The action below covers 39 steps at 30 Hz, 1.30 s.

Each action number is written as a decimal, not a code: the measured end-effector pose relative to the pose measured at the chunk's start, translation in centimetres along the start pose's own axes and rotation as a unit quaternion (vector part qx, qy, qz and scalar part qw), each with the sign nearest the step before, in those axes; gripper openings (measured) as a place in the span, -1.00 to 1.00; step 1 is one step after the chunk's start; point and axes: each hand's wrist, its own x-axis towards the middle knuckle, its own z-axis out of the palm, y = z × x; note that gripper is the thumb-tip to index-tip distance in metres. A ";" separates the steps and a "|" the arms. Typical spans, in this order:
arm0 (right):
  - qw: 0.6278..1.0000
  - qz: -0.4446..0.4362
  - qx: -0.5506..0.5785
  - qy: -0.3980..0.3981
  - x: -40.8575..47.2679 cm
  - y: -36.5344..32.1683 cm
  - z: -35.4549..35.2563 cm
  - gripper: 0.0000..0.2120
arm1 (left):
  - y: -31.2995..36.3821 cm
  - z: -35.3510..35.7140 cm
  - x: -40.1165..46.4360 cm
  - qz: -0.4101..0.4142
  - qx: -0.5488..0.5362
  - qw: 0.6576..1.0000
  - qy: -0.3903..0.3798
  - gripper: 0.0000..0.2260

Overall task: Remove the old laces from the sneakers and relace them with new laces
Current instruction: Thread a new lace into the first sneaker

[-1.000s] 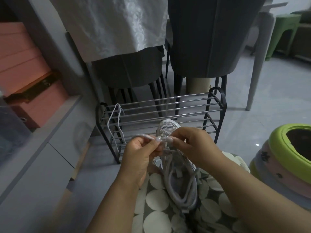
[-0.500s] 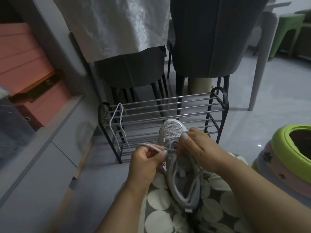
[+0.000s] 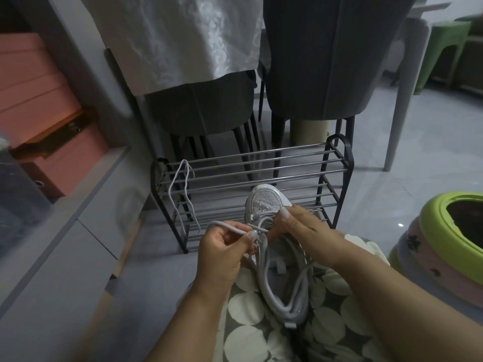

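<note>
A grey-white sneaker (image 3: 266, 202) lies on my lap with its toe pointing away from me. My left hand (image 3: 222, 249) pinches a pale lace (image 3: 224, 226) that loops out to the left of the shoe. My right hand (image 3: 298, 226) rests on the sneaker near the lower eyelets and pinches the lace where it enters the shoe. Another white lace (image 3: 183, 189) hangs over the left end of the shoe rack.
A black metal shoe rack (image 3: 337, 163) stands just beyond the sneaker. Dark chairs (image 3: 313, 61) and a white cloth (image 3: 183, 35) are behind it. A grey cabinet (image 3: 65, 231) is on the left. Stacked green and pink tubs (image 3: 433, 252) sit on the right.
The sneaker's toe has come out from under my hands. My left hand moved left, drawing the lace out sideways. My right hand shifted down onto the shoe.
</note>
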 end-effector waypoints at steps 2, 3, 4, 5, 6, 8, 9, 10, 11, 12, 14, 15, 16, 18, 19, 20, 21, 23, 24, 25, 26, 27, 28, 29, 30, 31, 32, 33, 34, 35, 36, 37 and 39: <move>1.000 -0.008 -0.020 -0.012 0.0 -0.1 -0.1 -0.51 | 0.0 0.1 -0.1 0.007 -0.007 1.000 0.011 -0.83; 0.999 -0.009 -0.031 -0.019 0.0 -0.1 -0.1 -0.56 | 0.1 0.2 -0.1 0.008 -0.011 1.000 0.011 -0.83; 0.999 -0.006 -0.037 -0.027 0.1 0.0 0.0 -0.55 | 0.1 0.2 -0.1 0.009 -0.012 1.000 0.007 -0.82; 0.999 -0.004 -0.040 -0.033 0.2 0.1 0.1 -0.50 | 0.2 0.3 -0.2 0.009 -0.010 1.000 0.000 -0.82; 0.999 -0.006 -0.039 -0.035 0.3 0.3 0.1 -0.43 | 0.2 0.2 -0.2 0.007 -0.006 1.000 -0.006 -0.82; 0.999 -0.011 -0.035 -0.033 0.5 0.8 0.2 -0.37 | 0.0 0.1 -0.2 0.002 0.010 1.000 -0.009 -0.83; 0.999 -0.009 -0.040 -0.034 0.5 0.9 0.2 -0.39 | -0.1 -0.1 -0.2 0.001 0.020 1.000 -0.007 -0.84; 0.998 -0.011 -0.048 -0.038 0.5 1.0 0.1 -0.44 | -0.2 -0.2 -0.1 0.000 0.027 1.000 -0.005 -0.84; 0.997 -0.013 -0.059 -0.045 0.5 0.8 0.0 -0.50 | -0.3 -0.3 -0.1 -0.001 0.031 1.000 -0.002 -0.84; 0.996 -0.013 -0.068 -0.054 0.4 0.6 -0.1 -0.57 | -0.4 -0.4 -0.1 0.001 0.034 0.999 0.002 -0.84; 0.995 -0.010 -0.079 -0.063 0.2 0.4 -0.2 -0.72 | -0.4 -0.4 -0.1 0.015 0.042 0.999 0.010 -0.83; 0.995 -0.011 -0.082 -0.062 0.1 0.3 -0.2 -0.76 | -0.4 -0.4 -0.1 0.025 0.049 0.998 0.012 -0.83; 0.995 -0.012 -0.084 -0.058 0.1 0.3 -0.2 -0.78 | -0.4 -0.4 -0.1 0.035 0.055 0.998 0.013 -0.82; 0.994 -0.018 -0.092 -0.053 0.1 0.4 -0.3 -0.79 | -0.5 -0.4 -0.1 0.043 0.061 0.997 0.012 -0.83; 0.994 -0.019 -0.097 -0.053 0.0 0.3 -0.3 -0.80 | -0.5 -0.5 0.0 0.042 0.062 0.997 0.008 -0.83; 0.993 -0.020 -0.101 -0.051 0.0 0.3 -0.4 -0.81 | -0.6 -0.5 0.0 0.041 0.062 0.997 0.002 -0.83; 0.993 -0.021 -0.103 -0.049 0.0 0.3 -0.4 -0.81 | -0.5 -0.5 -0.1 0.042 0.060 0.997 -0.005 -0.83; 0.993 -0.024 -0.107 -0.046 0.0 0.3 -0.4 -0.82 | -0.6 -0.6 0.0 0.043 0.053 0.998 -0.011 -0.82; 0.993 -0.027 -0.110 -0.045 0.1 0.3 -0.3 -0.82 | -0.6 -0.6 0.0 0.043 0.047 0.998 -0.009 -0.82; 0.992 -0.029 -0.113 -0.045 0.1 0.3 -0.3 -0.81 | -0.6 -0.6 0.0 0.044 0.043 0.998 -0.007 -0.82; 0.992 -0.030 -0.117 -0.045 0.1 0.2 -0.2 -0.81 | -0.6 -0.5 0.0 0.046 0.047 0.998 -0.005 -0.83; 0.991 -0.032 -0.121 -0.043 0.1 0.2 -0.2 -0.80 | -0.6 -0.4 -0.1 0.051 0.057 0.997 -0.007 -0.83; 0.991 -0.032 -0.124 -0.042 0.1 0.2 -0.2 -0.79 | -0.6 -0.2 -0.1 0.057 0.072 0.996 -0.008 -0.84; 0.990 -0.033 -0.128 -0.040 0.1 0.2 -0.2 -0.79 | -0.6 -0.1 -0.2 0.063 0.088 0.994 -0.009 -0.84; 0.990 -0.035 -0.132 -0.039 0.1 0.2 -0.3 -0.78 | -0.7 0.0 -0.2 0.072 0.103 0.992 -0.006 -0.84; 0.989 -0.037 -0.134 -0.040 0.1 0.2 -0.3 -0.78 | -0.8 -0.1 -0.2 0.086 0.120 0.989 0.002 -0.83; 0.989 -0.037 -0.136 -0.042 0.1 0.2 -0.3 -0.78 | -1.0 -0.3 -0.1 0.105 0.140 0.984 0.014 -0.83; 0.989 -0.037 -0.138 -0.044 0.1 0.2 -0.3 -0.78 | -1.2 -0.5 0.0 0.125 0.161 0.979 0.028 -0.84; 0.989 -0.036 -0.138 -0.045 0.1 0.1 -0.3 -0.78 | -1.4 -0.6 0.1 0.142 0.182 0.972 0.039 -0.85; 0.989 -0.036 -0.139 -0.045 0.2 0.1 -0.2 -0.78 | -1.6 -0.7 0.1 0.157 0.200 0.966 0.048 -0.85; 0.989 -0.036 -0.139 -0.045 0.2 0.1 -0.2 -0.79 | -1.6 -0.6 0.1 0.166 0.212 0.962 0.053 -0.85; 0.988 -0.037 -0.141 -0.045 0.2 0.1 -0.2 -0.79 | -1.6 -0.5 0.0 0.170 0.217 0.960 0.049 -0.83; 0.987 -0.038 -0.149 -0.044 0.2 0.1 -0.2 -0.79 | -1.5 -0.1 -0.2 0.153 0.207 0.966 0.029 -0.79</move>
